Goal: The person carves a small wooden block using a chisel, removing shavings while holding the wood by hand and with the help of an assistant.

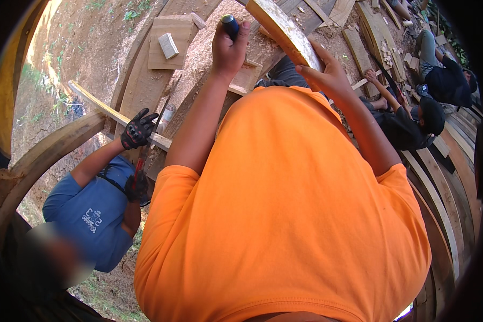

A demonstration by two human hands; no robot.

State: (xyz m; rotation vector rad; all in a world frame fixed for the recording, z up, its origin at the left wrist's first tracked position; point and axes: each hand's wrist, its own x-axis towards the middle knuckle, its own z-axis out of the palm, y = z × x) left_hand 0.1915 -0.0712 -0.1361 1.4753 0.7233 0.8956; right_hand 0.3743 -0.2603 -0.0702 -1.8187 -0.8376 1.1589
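- Left hand (231, 51): wrapped around dark blue handle (230, 24); rest hidden, can't tell what tool.
- Right hand (331, 75): gripping near end of wood piece (288, 36).
- Wood piece: slants up-left, just right of handle.

Bright daylight, glare on ground (70, 59) at 10 o'clk, planks (437, 188) bent nr 4 o'clk, blurred patch (59, 255) 8 o'clk, blk vignette

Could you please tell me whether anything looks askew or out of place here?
The small pale rectangular wooden block at upper left sits askew on the light-brown squarish wooden board, out of line with its edges. Small pale wooden offcuts lie scattered at upper right, which seems fairly unremarkable.
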